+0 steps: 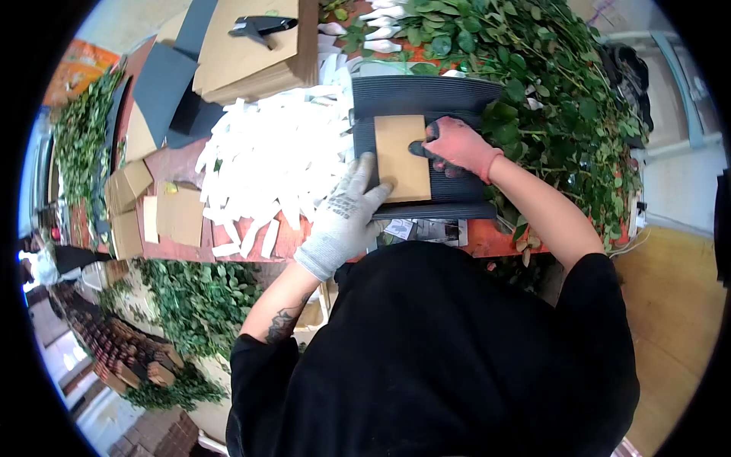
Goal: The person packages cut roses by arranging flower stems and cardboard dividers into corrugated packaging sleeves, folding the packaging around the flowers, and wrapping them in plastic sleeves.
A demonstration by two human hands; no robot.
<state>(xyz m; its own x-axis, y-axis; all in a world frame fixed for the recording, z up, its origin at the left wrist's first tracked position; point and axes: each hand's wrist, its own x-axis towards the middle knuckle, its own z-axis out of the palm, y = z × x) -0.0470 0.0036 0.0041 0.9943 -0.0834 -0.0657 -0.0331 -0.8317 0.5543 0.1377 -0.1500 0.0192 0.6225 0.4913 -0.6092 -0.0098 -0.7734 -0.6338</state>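
A flat tan piece of cardboard point(403, 171) lies on a black ribbed sheet point(388, 95) whose near and far edges curve up. My left hand point(343, 217), in a pale grey glove, rests with spread fingers on the cardboard's left side and the sheet beside it. At the cardboard's right edge is my right hand point(457, 148), in a pink glove with dark fingertips. Its fingers are curled, and one dark fingertip overlaps the cardboard's face. The undersides of these fingers are hidden.
White paper strips point(266, 152) heap up to the left. Behind them, a black stapler point(263, 29) sits on a cardboard stack point(259, 72). Leafy stems point(563, 114) crowd the right and back, near white-wrapped flower heads point(383, 34). Cut cardboard point(180, 217) lies at the left.
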